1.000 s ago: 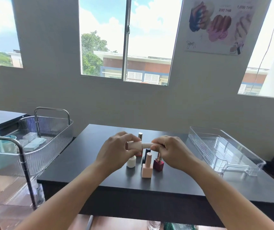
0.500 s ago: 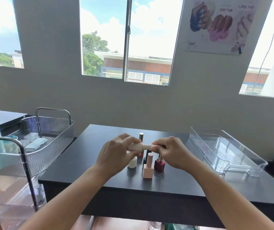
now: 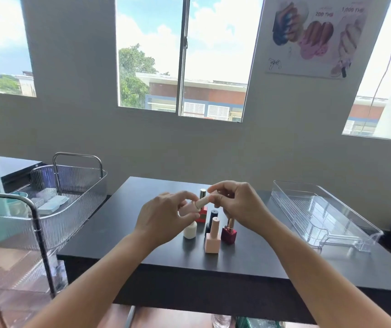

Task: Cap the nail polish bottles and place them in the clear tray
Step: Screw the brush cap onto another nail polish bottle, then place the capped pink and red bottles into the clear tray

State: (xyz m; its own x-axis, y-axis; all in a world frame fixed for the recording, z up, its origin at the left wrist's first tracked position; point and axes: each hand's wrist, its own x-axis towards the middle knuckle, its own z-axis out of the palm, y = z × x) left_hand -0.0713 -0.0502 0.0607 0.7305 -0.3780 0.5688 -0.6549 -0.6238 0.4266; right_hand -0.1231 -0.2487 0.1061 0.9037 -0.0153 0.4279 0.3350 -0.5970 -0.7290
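We hold a beige nail polish bottle (image 3: 195, 207) in the air above the cluster of bottles on the dark counter (image 3: 118, 223). Its long axis runs tilted, close to level: the body end sits low in the left hand (image 3: 166, 218), the cap (image 3: 204, 200) points up toward the right hand (image 3: 239, 207). Left hand: fingers clasp the bottle body. Right hand: thumb and fingertips pinch the cap end. The bottle spans the gap between both hands; whether the cap is fully seated, we cannot tell.

Taking the pink square bottle (image 3: 212, 236) as reference: held bottle is above and behind it. White bottle (image 3: 190, 230) just to its left, dark red bottle (image 3: 229, 232) just to its right, black bottle (image 3: 212, 218) and red bottle with gold cap (image 3: 202, 204) behind it. Clear tray (image 3: 322, 214) lies well to its right, apart from the bottles.
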